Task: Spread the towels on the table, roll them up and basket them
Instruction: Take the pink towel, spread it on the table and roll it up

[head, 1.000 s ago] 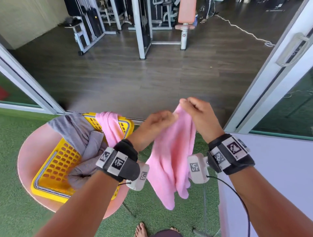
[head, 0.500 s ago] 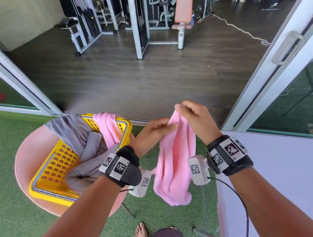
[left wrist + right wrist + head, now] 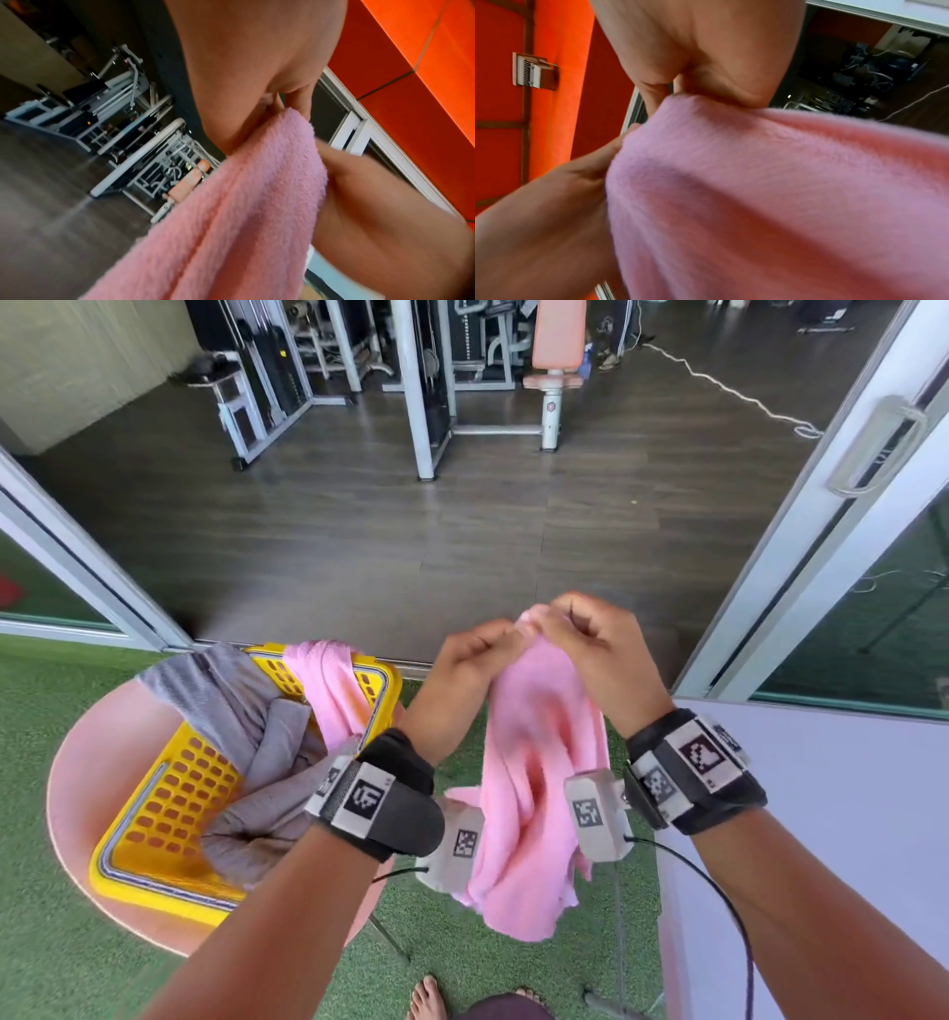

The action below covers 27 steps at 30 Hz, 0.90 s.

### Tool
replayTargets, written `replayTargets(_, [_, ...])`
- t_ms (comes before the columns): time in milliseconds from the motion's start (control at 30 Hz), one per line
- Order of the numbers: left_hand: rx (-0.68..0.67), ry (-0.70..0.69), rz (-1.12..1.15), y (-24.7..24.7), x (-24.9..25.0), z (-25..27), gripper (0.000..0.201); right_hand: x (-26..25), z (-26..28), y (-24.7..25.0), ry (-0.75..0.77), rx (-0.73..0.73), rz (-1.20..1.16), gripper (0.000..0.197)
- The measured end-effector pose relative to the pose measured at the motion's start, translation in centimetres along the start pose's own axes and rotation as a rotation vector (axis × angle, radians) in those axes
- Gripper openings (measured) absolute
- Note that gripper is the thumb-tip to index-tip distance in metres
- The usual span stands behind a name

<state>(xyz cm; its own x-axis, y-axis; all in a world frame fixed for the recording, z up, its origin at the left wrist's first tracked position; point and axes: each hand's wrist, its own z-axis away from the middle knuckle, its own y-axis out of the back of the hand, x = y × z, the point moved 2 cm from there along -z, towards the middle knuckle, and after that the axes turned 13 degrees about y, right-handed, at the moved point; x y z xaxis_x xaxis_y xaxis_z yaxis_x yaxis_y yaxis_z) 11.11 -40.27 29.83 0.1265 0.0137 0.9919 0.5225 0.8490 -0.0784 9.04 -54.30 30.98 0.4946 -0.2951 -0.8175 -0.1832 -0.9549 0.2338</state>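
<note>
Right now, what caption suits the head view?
Both hands pinch a pink towel beside a yellow basket.

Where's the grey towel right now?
Head view, lower left: the grey towel lies crumpled in the yellow basket, beside a second pink towel draped over its rim.

Bright daylight — blurred wrist views

A gym: weight machines (image 3: 426, 377) and bench (image 3: 554, 356).
</note>
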Motion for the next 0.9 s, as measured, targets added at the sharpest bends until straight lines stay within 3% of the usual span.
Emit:
replayTargets(133, [0.166,-0.066,0.18,2.8,1.9,-0.9,0.023,1.8,2.7,-0.3,-0.099,-0.151,0.031,0.035])
replayTargets(267, [-0.006,0.033,-0.096,2.0,0.8,-0.3,0.013,0.5,1.0,1.1,-0.008,-0.095,0.065,0.029])
replayTargets(367, [-0.12,0.041,-0.231,0.8,0.0,-0.1,0.033,-0.5,-0.6,0.9,0.026,-0.098,0.038,0.029])
replayTargets(500, [0.037,-0.035,-0.056,1.6,1.8,-0.4,0.022,0.6,0.8,-0.4,-0.022,-0.143,-0.004,0.026])
replayTargets(600, [0.201,-0.061,0.072,2.5,1.9,-0.6,0.026,1.6,1.9,-0.6,-0.066,-0.192,-0.013,0.033])
replayTargets(700, [0.069,0.042,-0.039,1.5,0.4,-0.3,0.02,0.7,0.5,0.3,-0.013,-0.083,0.034,0.036])
replayTargets(767, [-0.074,0.123,-0.152,0.3,-0.7,0.1,0.031,-0.2,-0.9,0.9,0.029,-0.032,0.059,0.039])
replayTargets(833, [-0.045,0.102,-0.117,0.1,-0.3,0.1,0.035,-0.6,-1.4,0.7,0.036,-0.042,0.056,0.037])
replayTargets(900, [0.065,0.026,-0.002,0.8,1.1,-0.2,0.029,0.0,-0.6,0.1,-0.014,-0.051,0.023,0.033])
